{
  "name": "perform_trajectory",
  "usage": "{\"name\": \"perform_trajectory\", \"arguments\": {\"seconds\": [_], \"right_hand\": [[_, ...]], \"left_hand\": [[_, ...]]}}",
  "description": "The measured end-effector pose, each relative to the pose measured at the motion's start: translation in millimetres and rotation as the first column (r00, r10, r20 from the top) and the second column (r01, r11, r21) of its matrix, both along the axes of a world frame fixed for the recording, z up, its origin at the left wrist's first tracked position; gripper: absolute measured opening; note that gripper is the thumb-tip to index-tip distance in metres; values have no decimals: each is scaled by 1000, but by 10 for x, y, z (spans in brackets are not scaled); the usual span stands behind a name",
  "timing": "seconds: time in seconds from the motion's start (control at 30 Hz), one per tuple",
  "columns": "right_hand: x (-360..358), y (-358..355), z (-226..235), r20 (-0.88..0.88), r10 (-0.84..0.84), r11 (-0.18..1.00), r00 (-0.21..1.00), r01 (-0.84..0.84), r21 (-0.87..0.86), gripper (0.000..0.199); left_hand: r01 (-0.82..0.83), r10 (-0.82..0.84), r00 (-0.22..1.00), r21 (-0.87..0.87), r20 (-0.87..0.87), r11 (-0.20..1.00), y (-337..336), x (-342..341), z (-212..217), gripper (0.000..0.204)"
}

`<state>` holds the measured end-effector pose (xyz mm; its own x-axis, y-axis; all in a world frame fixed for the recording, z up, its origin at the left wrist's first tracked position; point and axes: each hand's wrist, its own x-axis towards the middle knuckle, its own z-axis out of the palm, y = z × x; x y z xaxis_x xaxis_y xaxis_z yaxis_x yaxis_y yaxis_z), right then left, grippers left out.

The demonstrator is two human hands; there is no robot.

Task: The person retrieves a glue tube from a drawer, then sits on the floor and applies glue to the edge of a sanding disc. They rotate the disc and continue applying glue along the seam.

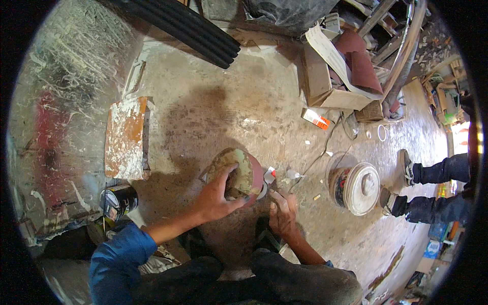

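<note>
Low in front of me, my left hand (218, 195) is wrapped round a squat, round drum-like object (247, 161). Pale green and tan, paint-stained, it has a dull red band on its right side. The thumb lies across its near side and the fingers reach over its top. Close by on the right is my right hand (282, 213), its fingers bent together near the red band. A small pale curved piece (263, 191) shows between that hand and the band. Whether the right fingers hold it I cannot make out. Just beyond lies a small white-and-red scrap (270, 175).
A lidded bucket (365, 189) stands at right, near another person's legs (439, 170). A cardboard box (317, 76) holds red sandpaper rolls (363, 73). Black tubes (203, 43) jut in at the top. At left are a paint-spattered board (124, 140) and a black can (121, 201).
</note>
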<state>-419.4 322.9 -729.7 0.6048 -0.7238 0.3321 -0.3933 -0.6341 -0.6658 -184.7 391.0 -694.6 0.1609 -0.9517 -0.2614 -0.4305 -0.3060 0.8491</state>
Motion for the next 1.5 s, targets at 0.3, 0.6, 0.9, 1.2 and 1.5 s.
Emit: {"name": "perform_trajectory", "arguments": {"seconds": [0.3,0.6,0.9,1.2,1.5], "right_hand": [[119,-132,321,-183,129,965,975,-80,251,52],[192,-150,242,-113,138,954,984,-102,282,63],[202,-22,336,172,154,980,973,-173,99,47],[208,-28,168,-446,352,801,823,-18,598,51],[152,-94,137,138,55,663,989,-139,736,68]], "left_hand": [[26,-26,956,4,292,1000,-17,-201,36,89],[26,-2,900,-49,436,998,-79,-323,-28,94],[16,-10,916,-13,401,1000,-82,-334,-68,95],[-30,36,906,-21,422,999,-124,-301,-30,94],[-40,40,999,-77,-8,996,-77,29,155,109]]}}
